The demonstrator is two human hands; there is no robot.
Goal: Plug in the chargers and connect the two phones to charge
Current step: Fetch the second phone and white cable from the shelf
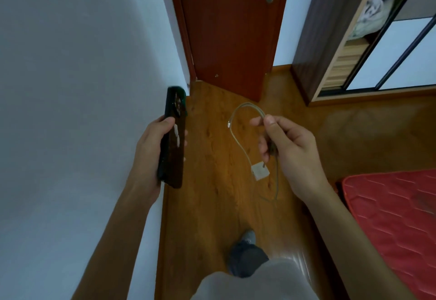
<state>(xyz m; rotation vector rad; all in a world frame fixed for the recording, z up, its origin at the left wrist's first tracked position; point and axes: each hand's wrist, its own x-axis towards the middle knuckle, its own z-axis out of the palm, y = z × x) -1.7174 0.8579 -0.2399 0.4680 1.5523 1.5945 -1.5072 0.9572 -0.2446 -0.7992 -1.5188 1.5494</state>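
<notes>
While a dark phone (pixel 173 158) is held upright in the left hand (pixel 149 154), close beside the white wall (pixel 70 87), a pale charging cable (pixel 246 104) is pinched in the right hand (pixel 290 151). The left grip is clenched round the phone's edges, with the thumb on the near side, fingertips showing past the far side, and the camera cluster at the top end. The right grip is closed on the cable between thumb and forefinger, and the other fingers are curled below. From that pinch a loop is arched up and to the left, and its small connector (pixel 228 125) is seen hanging free between the 2 hands. The cable is carried down to a white square charger block (pixel 260 171) just below the right hand. Whether the block hangs or lies on the wooden floor (pixel 212 205) cannot be told. A red-brown door (pixel 226 28) is seen ahead, a sliding-door wardrobe (pixel 389 51) to the right, and a red mattress (pixel 396 217) at the lower right.
</notes>
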